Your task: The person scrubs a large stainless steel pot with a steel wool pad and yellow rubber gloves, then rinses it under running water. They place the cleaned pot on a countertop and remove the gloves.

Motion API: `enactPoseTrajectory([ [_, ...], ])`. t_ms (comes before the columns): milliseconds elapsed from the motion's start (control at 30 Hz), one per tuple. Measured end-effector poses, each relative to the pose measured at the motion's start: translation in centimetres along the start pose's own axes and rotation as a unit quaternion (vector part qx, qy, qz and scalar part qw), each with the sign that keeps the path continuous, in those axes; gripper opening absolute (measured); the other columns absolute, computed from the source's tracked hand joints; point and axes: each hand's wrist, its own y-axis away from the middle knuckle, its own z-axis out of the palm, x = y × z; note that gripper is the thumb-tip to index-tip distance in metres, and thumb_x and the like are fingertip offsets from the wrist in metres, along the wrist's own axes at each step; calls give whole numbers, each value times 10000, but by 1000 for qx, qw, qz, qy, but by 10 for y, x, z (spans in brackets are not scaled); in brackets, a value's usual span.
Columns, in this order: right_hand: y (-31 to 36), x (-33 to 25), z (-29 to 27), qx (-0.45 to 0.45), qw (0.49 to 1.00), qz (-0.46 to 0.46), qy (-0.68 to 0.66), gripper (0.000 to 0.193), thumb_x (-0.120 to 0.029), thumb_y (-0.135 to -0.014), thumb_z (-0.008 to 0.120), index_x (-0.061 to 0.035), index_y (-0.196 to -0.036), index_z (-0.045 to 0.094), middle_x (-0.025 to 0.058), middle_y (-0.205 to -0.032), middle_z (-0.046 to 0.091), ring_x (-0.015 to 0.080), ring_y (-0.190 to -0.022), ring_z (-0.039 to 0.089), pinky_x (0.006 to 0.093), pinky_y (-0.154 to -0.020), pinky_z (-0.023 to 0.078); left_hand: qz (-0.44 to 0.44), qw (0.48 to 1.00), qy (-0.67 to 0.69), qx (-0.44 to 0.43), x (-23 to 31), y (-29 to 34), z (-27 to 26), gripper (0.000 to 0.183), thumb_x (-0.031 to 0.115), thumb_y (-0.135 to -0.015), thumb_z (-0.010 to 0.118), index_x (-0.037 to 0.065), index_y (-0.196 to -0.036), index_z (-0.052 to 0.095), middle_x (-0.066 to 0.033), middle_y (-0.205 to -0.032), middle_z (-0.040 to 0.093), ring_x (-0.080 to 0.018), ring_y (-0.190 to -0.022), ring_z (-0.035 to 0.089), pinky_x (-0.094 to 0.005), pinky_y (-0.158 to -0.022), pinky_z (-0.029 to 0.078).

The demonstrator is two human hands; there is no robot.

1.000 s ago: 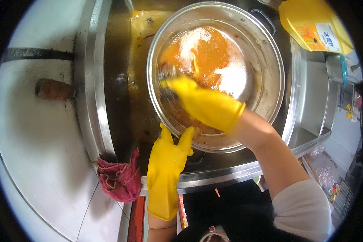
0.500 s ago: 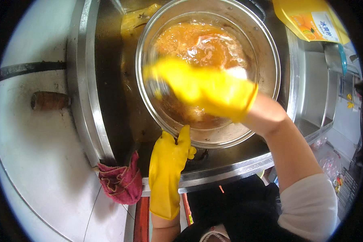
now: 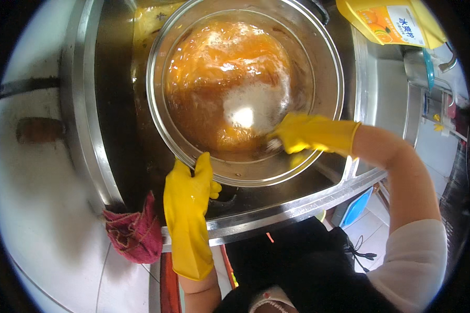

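Note:
A large, wide metal pot [image 3: 326,78] sits in the sink, holding swirling orange-brown liquid [image 3: 219,62] with patches of foam. My left hand [image 3: 190,182], in a yellow rubber glove, is closed on the pot's near rim, thumb at the edge and fingers curled below. Inside the near right part of the pot is my right hand [image 3: 303,133], also gloved in yellow. Its fingers are closed around a greyish scouring pad [image 3: 274,144], which is mostly covered by the glove and blurred, pressed near the inner wall at the liquid's edge.
The steel sink rim [image 3: 89,130] surrounds the pot. A dark red cloth [image 3: 136,232] drapes over the near left corner. A yellow jug with an orange label [image 3: 397,23] stands at the far right, beside a metal container [image 3: 418,68]. A yellow packet [image 3: 149,26] lies far left.
My right hand has swept from the pot's left side to its near right, carrying the scouring pad. The liquid swirls differently. My left hand keeps its hold on the rim while the view has shifted.

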Motion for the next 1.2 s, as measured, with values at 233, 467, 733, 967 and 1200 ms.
enactPoseTrajectory([
  [233,46,68,-55,306,847,10,434,447,-308,-876,723,-252,-1319,725,71,-1268,751,321,-1109,729,480,-933,574,19,999,28,-29,0,-2,-2,373,280,-1006,666,-22,-1224,654,-131,-690,698,-205,-575,687,-338,-599,556],
  [467,96,1,-6,45,997,-52,36,799,-275,-734,834,-272,-1501,608,104,-1559,572,352,-1388,567,476,-1154,456,29,999,34,-24,-5,-4,-6,365,286,-1001,656,24,-1254,658,-108,-672,681,-185,-557,664,-336,-589,539],
  [733,114,-31,-4,38,962,-89,-256,659,-225,-789,788,-249,-1433,650,174,-1328,711,420,-1214,668,483,-1085,506,42,999,13,-9,-8,-6,-9,385,295,-998,661,46,-1292,662,-117,-708,713,-179,-572,685,-333,-605,552],
  [967,66,81,-66,251,923,-59,285,526,-201,-869,735,-166,-1392,682,141,-1371,702,364,-1270,657,453,-1079,519,60,998,19,-16,-6,-9,-13,360,293,-996,665,55,-1266,681,-127,-788,745,-190,-588,702,-326,-618,561],
  [1200,-33,40,-9,80,963,164,197,771,-422,-782,896,-141,-1452,639,170,-1435,658,378,-1339,618,533,-1093,509,50,999,11,-14,-7,-11,-11,343,287,-996,669,58,-1251,687,-122,-785,745,-192,-612,726,-327,-616,563],
])
